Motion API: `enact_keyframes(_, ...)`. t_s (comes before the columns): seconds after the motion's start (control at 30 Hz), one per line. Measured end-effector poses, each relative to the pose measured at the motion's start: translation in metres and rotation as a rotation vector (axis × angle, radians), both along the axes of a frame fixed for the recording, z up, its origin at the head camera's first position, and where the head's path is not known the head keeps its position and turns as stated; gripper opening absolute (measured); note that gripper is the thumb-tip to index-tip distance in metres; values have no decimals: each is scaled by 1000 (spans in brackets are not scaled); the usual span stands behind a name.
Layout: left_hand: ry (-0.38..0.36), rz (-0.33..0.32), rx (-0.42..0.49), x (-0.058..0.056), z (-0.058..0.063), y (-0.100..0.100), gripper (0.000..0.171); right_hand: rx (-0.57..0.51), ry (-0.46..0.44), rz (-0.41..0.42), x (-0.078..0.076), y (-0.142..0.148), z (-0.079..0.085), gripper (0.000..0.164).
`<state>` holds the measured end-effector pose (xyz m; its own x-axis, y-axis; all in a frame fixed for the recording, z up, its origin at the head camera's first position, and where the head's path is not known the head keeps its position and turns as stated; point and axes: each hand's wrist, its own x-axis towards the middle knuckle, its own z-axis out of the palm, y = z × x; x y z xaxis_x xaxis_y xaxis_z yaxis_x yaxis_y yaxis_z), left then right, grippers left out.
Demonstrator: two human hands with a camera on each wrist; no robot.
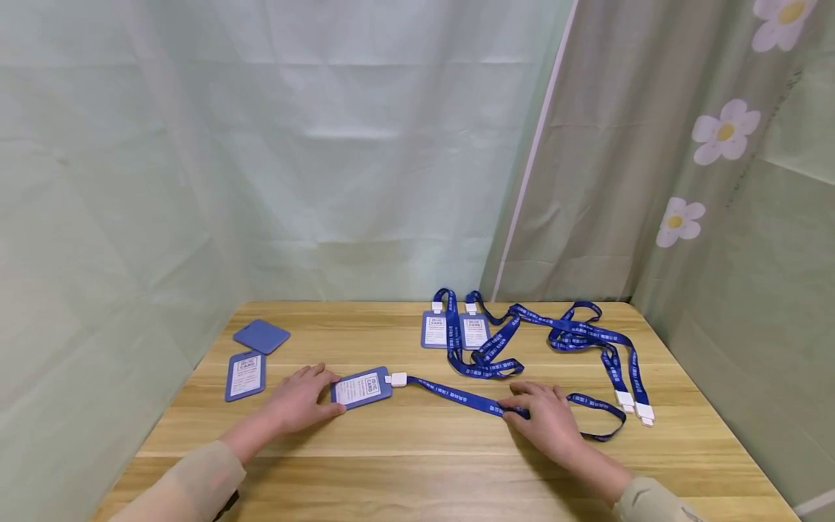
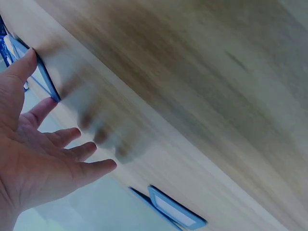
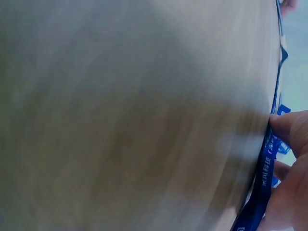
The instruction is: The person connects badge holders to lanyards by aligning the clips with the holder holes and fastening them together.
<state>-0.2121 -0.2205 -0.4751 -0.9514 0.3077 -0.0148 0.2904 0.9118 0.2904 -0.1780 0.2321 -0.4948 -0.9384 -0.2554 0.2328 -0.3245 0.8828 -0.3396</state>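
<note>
A blue card holder [image 1: 361, 388] with a white printed insert lies flat near the middle of the table. My left hand [image 1: 303, 395] has thumb and index finger at two corners of its left end, pinching it across the width; the other fingers spread free in the left wrist view. A white clip [image 1: 399, 379] joins the holder to a dark blue lanyard [image 1: 457, 396] with white lettering, stretched to the right. There my right hand [image 1: 544, 420] pinches the strap [image 3: 263, 178] low over the table. Beyond that hand the strap ends in a loop [image 1: 603, 413].
Two loose card holders, one face down [image 1: 262, 336] and one face up [image 1: 246, 375], overlap at the left. Behind, two holders [image 1: 433, 331] lie with lanyards attached. More lanyards [image 1: 577, 337] with white clips [image 1: 644, 413] lie at the right. Curtains [image 1: 365, 145] hang behind the table.
</note>
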Motion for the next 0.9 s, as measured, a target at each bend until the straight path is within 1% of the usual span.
enact_keyframes(0.13, 8, 30, 1, -1, -1, 4, 63, 66, 48, 30, 3, -7, -2, 26)
enact_keyframes(0.23, 24, 55, -10, -3, -4, 10, 63, 85, 68, 70, 4, -15, -2, 28)
enact_keyframes(0.4, 57, 86, -56, -6, -9, 21, 69, 68, 38, 139, 4, -29, -3, 32)
enact_keyframes(0.47, 70, 96, -72, -6, -11, 25, 73, 64, 19, 152, 5, -31, -3, 33)
enact_keyframes(0.57, 83, 114, -64, -3, -14, 28, 77, 60, 8, 156, 7, -28, 0, 34)
enact_keyframes(0.67, 91, 114, -31, 1, -16, 27, 86, 37, 10, 147, 12, -17, 4, 34)
enact_keyframes(0.73, 102, 89, -2, 4, -15, 23, 89, 22, 20, 147, 17, -8, 6, 34)
enact_keyframes(0.77, 111, 64, 15, 5, -14, 21, 89, 16, 29, 150, 20, -3, 7, 34)
enact_keyframes(0.83, 132, -11, 34, 9, -12, 15, 84, 9, 36, 169, 26, 7, 9, 37)
enact_keyframes(0.9, 148, -102, 30, 12, -9, 9, 74, 23, 35, 201, 32, 14, 11, 40)
